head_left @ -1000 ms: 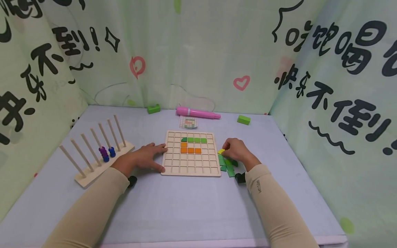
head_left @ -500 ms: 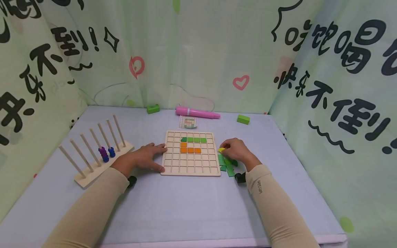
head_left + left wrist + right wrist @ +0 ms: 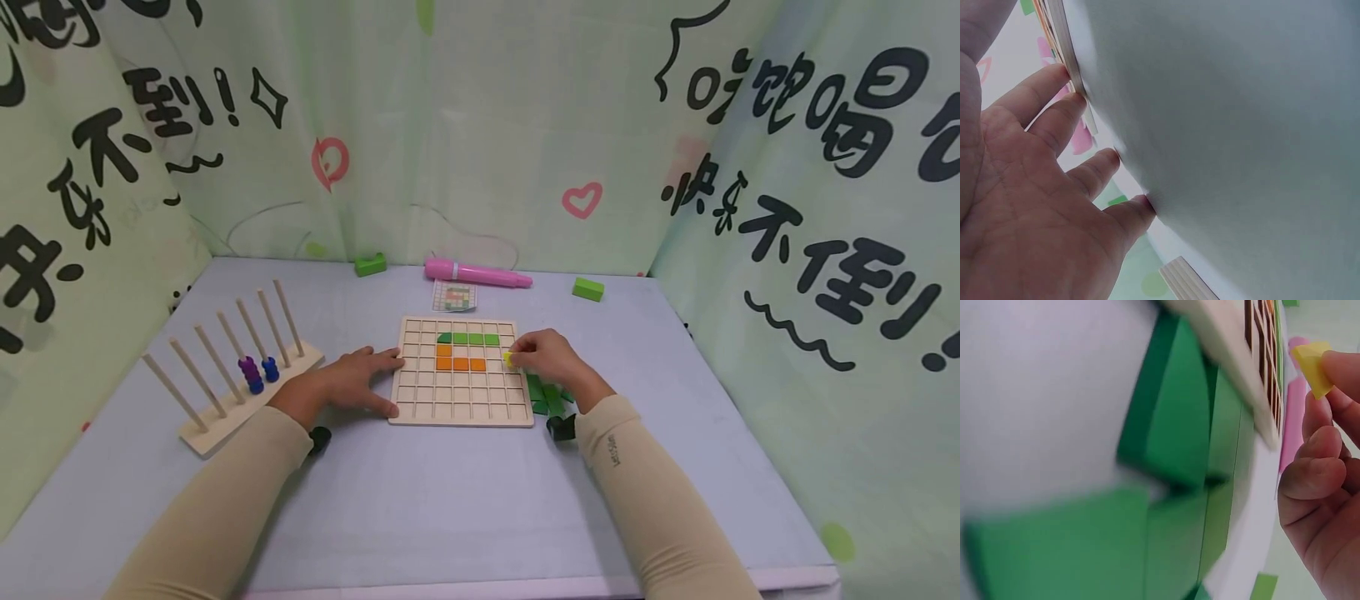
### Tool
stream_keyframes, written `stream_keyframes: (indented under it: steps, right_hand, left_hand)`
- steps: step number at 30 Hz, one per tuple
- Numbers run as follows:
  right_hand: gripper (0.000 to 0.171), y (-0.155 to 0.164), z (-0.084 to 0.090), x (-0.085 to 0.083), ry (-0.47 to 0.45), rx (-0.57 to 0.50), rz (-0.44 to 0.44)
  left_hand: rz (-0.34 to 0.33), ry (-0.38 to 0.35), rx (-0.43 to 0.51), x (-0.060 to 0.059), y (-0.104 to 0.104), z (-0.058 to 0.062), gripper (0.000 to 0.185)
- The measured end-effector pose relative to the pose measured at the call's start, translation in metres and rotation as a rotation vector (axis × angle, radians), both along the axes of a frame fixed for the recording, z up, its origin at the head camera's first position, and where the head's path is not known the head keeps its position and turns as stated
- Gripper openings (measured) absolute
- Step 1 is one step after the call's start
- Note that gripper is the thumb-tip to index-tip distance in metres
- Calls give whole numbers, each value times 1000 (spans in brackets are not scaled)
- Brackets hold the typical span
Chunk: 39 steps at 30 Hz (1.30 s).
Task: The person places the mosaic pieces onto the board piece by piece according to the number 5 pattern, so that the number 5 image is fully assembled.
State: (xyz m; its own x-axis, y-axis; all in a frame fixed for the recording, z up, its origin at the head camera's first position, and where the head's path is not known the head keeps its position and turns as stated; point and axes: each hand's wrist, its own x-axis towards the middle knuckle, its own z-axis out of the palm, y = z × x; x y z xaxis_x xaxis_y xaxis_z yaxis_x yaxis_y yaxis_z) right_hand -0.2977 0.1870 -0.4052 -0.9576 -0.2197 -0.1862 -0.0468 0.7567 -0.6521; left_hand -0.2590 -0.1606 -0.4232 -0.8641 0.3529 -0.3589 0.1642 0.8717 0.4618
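A wooden grid board [image 3: 457,404] lies on the white table, with a green row and an L of orange squares [image 3: 461,364] set in it. At its left edge my left hand [image 3: 352,383] rests with spread fingers, thumb by the lower left corner; two fingertips [image 3: 1075,99] touch the board's side in the left wrist view. My right hand [image 3: 553,360] pinches a small yellow piece [image 3: 1314,367] between thumb and finger over the board's right edge. Below that hand lie several loose green pieces [image 3: 1169,412], close against the board's right side and partly hidden in the head view.
Left of the board stands a wooden peg rack [image 3: 296,367] with purple beads [image 3: 248,367] and blue beads [image 3: 271,370]. Behind the board are a small grid card [image 3: 454,297], a pink marker [image 3: 480,274], a green block [image 3: 371,265] and another green block [image 3: 588,289].
The right hand has moved left from the loose pieces to the board's right edge, carrying the yellow piece. My left hand has stayed in place.
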Motion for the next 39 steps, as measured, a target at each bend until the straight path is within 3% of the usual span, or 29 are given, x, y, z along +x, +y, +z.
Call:
stream_keyframes:
  steps: [11, 32, 39]
  right_hand:
    - [12, -20, -7, 0, 53, 44, 75]
    - [15, -38, -7, -2, 44, 235, 9]
    - [16, -33, -7, -3, 34, 182, 11]
  left_hand:
    - [-7, -5, 2, -1, -1, -2, 99]
    - [-2, -3, -6, -2, -2, -5, 99]
    - [4, -4, -13, -1, -1, -4, 99]
